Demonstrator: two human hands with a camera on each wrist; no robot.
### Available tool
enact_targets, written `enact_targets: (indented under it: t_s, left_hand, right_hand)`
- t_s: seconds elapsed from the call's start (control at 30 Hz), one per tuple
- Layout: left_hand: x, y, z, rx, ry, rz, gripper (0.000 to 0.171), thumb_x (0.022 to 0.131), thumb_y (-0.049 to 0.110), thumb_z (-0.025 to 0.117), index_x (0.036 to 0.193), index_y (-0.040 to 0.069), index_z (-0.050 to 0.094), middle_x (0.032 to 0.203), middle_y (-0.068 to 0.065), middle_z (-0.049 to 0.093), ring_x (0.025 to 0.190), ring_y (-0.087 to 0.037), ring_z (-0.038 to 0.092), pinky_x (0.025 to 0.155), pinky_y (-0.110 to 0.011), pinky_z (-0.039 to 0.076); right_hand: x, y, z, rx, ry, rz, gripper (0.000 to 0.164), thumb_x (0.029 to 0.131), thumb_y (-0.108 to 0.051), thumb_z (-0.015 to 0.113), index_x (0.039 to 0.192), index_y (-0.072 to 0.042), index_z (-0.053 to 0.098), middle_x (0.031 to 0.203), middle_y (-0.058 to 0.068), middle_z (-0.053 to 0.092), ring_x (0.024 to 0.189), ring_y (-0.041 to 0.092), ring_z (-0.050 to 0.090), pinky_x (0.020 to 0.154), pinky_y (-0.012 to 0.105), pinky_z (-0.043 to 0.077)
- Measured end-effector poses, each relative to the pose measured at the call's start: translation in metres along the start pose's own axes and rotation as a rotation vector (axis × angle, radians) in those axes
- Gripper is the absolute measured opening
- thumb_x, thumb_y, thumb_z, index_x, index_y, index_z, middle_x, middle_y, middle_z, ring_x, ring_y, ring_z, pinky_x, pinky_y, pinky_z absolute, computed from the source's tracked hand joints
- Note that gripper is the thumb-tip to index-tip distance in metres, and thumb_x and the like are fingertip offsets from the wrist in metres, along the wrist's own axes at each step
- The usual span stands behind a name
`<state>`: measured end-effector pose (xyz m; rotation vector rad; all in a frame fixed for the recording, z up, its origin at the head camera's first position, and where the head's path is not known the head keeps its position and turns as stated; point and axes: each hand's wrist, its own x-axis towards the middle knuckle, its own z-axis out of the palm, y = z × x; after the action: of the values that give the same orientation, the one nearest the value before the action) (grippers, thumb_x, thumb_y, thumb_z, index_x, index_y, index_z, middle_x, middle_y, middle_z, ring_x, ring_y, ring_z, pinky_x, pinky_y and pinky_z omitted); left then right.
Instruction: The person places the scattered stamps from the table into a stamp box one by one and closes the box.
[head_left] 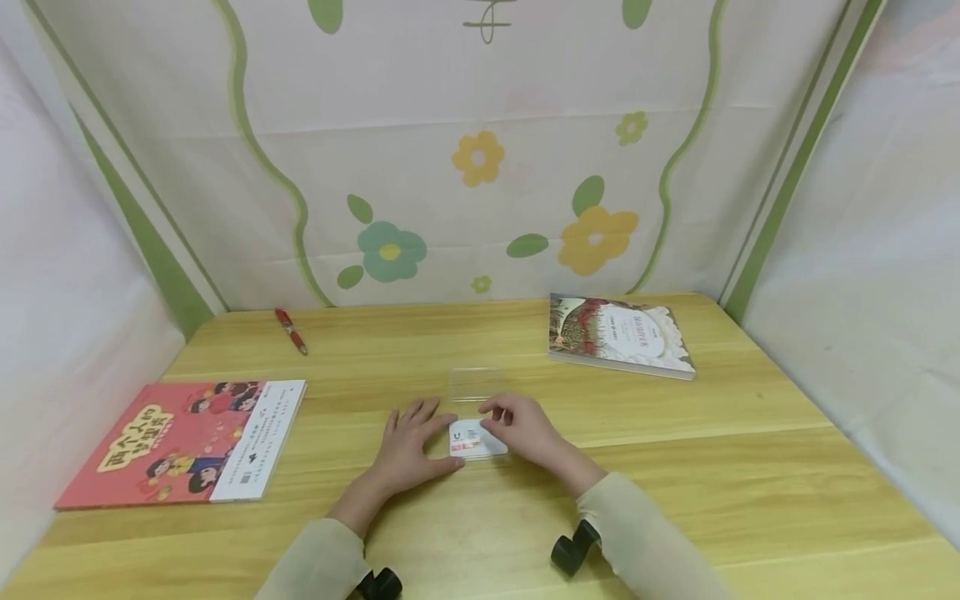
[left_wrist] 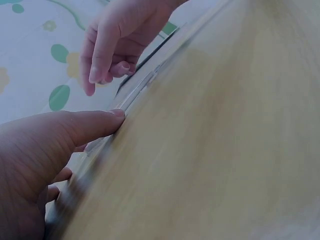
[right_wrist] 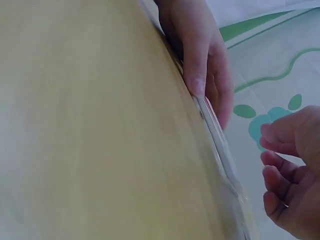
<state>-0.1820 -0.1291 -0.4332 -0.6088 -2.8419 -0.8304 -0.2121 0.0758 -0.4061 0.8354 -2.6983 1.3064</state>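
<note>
A small flat white card [head_left: 491, 445] with a printed red and blue label lies on the wooden table in front of me, clear plastic showing along its edges. My left hand [head_left: 407, 448] holds it at the left side, thumb on the near edge and index finger at the far corner. Above its right part hovers my right hand [head_left: 525, 429], fingers loosely bent. Both wrist views show a gap under those fingertips [left_wrist: 95, 77] and nothing between them. Just behind the card lies a clear, flat rectangular plastic piece [head_left: 476, 385].
A red picture book [head_left: 180, 442] lies at the left, with a red pen [head_left: 291, 332] behind it. Another book [head_left: 618, 335] with a patterned cover lies at the back right. Floral fabric [head_left: 420, 150] hangs behind the table [head_left: 712, 467], and pale fabric flanks both sides.
</note>
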Motion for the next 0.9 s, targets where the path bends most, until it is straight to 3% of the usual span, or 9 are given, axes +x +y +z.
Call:
enact_targets:
  t_s: [0.3,0.53,0.9]
  left_hand:
    - [-0.001,-0.002,0.002,-0.025,-0.011,0.008,0.061,0.070,0.051,0.062,0.121,0.018,0.051,0.134,-0.015,0.031,0.125,-0.034,0.016,0.093,-0.057,0.001]
    - [-0.001,-0.002,0.003,-0.011,-0.007,0.016,0.061,0.071,0.050,0.062,0.122,0.018,0.051,0.134,-0.014,0.032,0.124,-0.034,0.017,0.094,-0.057,0.002]
    - [0.001,-0.003,0.001,-0.013,-0.003,0.010,0.063,0.070,0.051,0.062,0.122,0.018,0.051,0.134,-0.014,0.031,0.124,-0.034,0.017,0.094,-0.056,0.002]
  right_hand:
    - [0.001,0.008,0.005,-0.020,-0.140,-0.069,0.021,0.076,-0.013,0.065,0.095,-0.005,0.064,0.080,0.000,0.049,0.067,0.012,0.043,0.057,0.025,0.038]
    - [-0.002,0.011,0.012,-0.044,-0.132,-0.029,0.023,0.072,-0.017,0.070,0.092,-0.007,0.064,0.085,-0.001,0.047,0.076,0.014,0.043,0.064,0.028,0.037]
    - [-0.001,0.011,0.013,-0.104,-0.104,-0.030,0.018,0.070,-0.018,0.071,0.082,-0.010,0.060,0.084,-0.003,0.046,0.075,0.013,0.043,0.066,0.027,0.038]
